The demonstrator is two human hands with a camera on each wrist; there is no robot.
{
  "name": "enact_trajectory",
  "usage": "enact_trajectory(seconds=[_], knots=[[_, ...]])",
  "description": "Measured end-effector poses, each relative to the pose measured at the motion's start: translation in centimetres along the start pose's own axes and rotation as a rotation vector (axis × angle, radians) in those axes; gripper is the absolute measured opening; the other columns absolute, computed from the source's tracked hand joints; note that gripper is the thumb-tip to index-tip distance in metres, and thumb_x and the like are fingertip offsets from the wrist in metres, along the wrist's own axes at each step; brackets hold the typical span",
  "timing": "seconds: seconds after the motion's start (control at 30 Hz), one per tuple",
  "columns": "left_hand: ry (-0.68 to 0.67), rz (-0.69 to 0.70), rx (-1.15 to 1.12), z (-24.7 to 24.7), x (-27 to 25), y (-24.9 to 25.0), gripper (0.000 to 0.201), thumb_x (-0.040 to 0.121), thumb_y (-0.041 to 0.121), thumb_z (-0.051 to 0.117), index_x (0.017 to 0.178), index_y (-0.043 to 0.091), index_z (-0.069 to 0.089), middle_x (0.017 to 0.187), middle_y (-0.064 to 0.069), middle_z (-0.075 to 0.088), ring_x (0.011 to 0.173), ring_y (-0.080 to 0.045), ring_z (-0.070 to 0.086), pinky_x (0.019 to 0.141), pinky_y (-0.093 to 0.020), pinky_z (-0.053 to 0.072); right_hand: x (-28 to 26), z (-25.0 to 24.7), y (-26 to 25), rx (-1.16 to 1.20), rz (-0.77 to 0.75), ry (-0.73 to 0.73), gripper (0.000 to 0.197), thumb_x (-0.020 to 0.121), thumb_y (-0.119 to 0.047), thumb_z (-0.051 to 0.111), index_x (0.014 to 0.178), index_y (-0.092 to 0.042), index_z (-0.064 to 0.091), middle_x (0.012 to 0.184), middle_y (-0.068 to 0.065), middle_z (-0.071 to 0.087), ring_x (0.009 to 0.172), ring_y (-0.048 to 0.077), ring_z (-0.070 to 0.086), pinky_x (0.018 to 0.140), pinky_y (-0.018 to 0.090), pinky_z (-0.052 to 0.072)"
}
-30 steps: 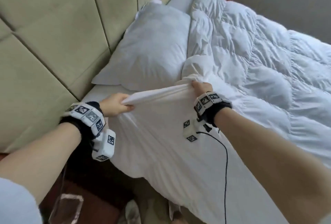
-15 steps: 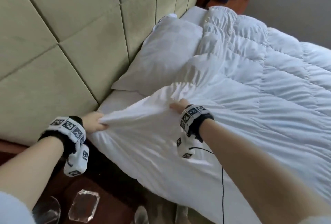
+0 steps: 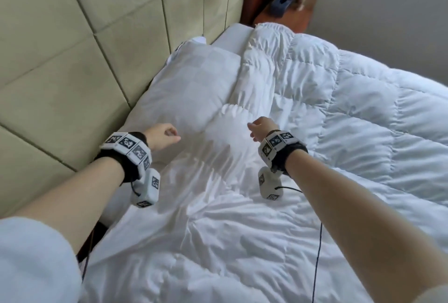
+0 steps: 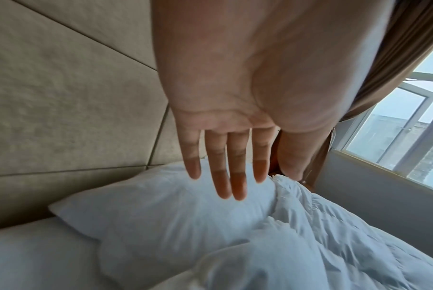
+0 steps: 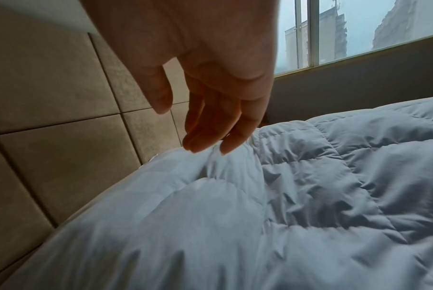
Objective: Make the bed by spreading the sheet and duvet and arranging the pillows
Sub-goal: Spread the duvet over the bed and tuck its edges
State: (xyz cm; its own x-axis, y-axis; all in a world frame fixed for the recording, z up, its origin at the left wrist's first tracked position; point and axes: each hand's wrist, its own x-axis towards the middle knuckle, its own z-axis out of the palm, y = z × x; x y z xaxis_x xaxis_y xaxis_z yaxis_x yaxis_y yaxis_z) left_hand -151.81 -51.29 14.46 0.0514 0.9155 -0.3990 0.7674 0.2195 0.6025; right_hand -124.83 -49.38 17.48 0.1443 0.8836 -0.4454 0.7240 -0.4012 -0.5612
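Note:
A white pillow [image 3: 194, 84] lies against the headboard, its near part under the smooth white cover [image 3: 218, 181]. The quilted white duvet [image 3: 351, 120] spreads over the bed to the right. My left hand [image 3: 164, 136] hovers over the cover's edge near the pillow; in the left wrist view its fingers [image 4: 225, 176] are straight and hold nothing above the pillow [image 4: 160, 215]. My right hand [image 3: 260, 128] hovers over the duvet fold beside the pillow. In the right wrist view its fingers [image 5: 210, 127] hang relaxed and empty just above the duvet [image 5: 309, 186].
A padded beige headboard [image 3: 72, 72] runs along the left. A wooden bedside unit [image 3: 291, 11] with a dark object stands beyond the bed's far corner. A curtain [image 4: 396, 58] and window [image 4: 396, 127] are behind. A black cable [image 3: 317, 254] hangs from my right wrist.
Both hands have let go of the white cover's edge, which now lies flat up to the pillow. The hands have moved forward and up over the bed.

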Motion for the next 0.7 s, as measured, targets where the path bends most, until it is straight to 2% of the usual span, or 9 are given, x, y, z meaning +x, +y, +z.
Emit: enact_trajectory(seconds=[0.1,0.2,0.3,0.37,0.47,0.53,0.6,0.7], knots=[[0.019,-0.063,-0.002,1.0,2.9,3.0,0.033,0.088,0.029,0.061,0.112,0.006,0.058,0.107,-0.016,0.061,0.088,-0.026,0.056,0.084,-0.031,0.045,3.4,-2.2,0.5,0.046,0.035,0.053,0.041,0.094,-0.03,0.048,0.115,0.004,0.058,0.114,0.02,0.066,0.099,0.03,0.062,0.095,0.039,0.048],[0.019,-0.142,0.001,1.5,5.8,4.6,0.038,0.088,0.033,0.06,0.116,0.008,0.055,0.114,-0.015,0.06,0.098,-0.029,0.057,0.088,-0.03,0.043,6.6,-3.5,0.1,0.095,0.08,0.047,0.049,0.093,-0.037,0.05,0.13,-0.005,0.045,0.129,0.013,0.055,0.119,0.028,0.052,0.096,0.032,0.04],[0.019,-0.216,-0.025,2.3,9.8,5.0,0.046,0.086,0.036,0.062,0.122,0.009,0.051,0.12,-0.014,0.057,0.107,-0.029,0.056,0.092,-0.031,0.041,10.9,-3.3,-0.6,0.162,0.093,0.034,0.062,0.09,-0.045,0.052,0.137,-0.008,0.034,0.135,0.012,0.049,0.121,0.029,0.051,0.094,0.032,0.04],[0.001,-0.252,-0.066,3.4,12.1,4.8,0.054,0.084,0.038,0.064,0.126,0.009,0.048,0.118,-0.012,0.055,0.11,-0.029,0.056,0.093,-0.031,0.041,13.4,-2.4,-1.0,0.176,0.119,0.026,0.071,0.087,-0.05,0.054,0.14,-0.01,0.028,0.138,0.013,0.044,0.122,0.03,0.05,0.095,0.036,0.04],[-0.102,-0.304,-0.122,6.1,15.6,3.5,0.064,0.079,0.041,0.069,0.13,0.012,0.043,0.109,-0.007,0.051,0.103,-0.025,0.055,0.09,-0.03,0.041,17.3,-0.2,-1.5,0.173,0.184,0.012,0.081,0.084,-0.055,0.055,0.144,-0.012,0.022,0.141,0.014,0.037,0.124,0.034,0.047,0.1,0.042,0.041],[-0.2,-0.331,-0.104,7.6,18.3,2.2,0.074,0.075,0.045,0.071,0.135,0.015,0.039,0.117,-0.007,0.052,0.107,-0.024,0.055,0.094,-0.03,0.041,20.3,1.5,-2.0,0.147,0.231,0.001,0.086,0.083,-0.057,0.055,0.146,-0.013,0.016,0.143,0.014,0.034,0.127,0.035,0.043,0.103,0.045,0.039],[-0.308,-0.283,-0.104,8.2,20.5,1.5,0.091,0.064,0.049,0.077,0.137,0.014,0.036,0.127,-0.01,0.053,0.116,-0.024,0.053,0.097,-0.031,0.041,22.9,3.0,-2.2,0.106,0.281,-0.008,0.092,0.081,-0.06,0.055,0.148,-0.016,0.01,0.145,0.013,0.031,0.129,0.035,0.041,0.104,0.046,0.036],[-0.497,-0.169,-0.215,9.0,23.1,0.8,0.115,0.039,0.061,0.082,0.135,0.015,0.039,0.122,-0.005,0.059,0.111,-0.02,0.058,0.099,-0.033,0.045,26.4,5.4,-2.1,0.086,0.432,-0.027,0.093,0.08,-0.057,0.058,0.148,-0.017,0.008,0.148,0.013,0.029,0.128,0.036,0.043,0.104,0.049,0.037]])
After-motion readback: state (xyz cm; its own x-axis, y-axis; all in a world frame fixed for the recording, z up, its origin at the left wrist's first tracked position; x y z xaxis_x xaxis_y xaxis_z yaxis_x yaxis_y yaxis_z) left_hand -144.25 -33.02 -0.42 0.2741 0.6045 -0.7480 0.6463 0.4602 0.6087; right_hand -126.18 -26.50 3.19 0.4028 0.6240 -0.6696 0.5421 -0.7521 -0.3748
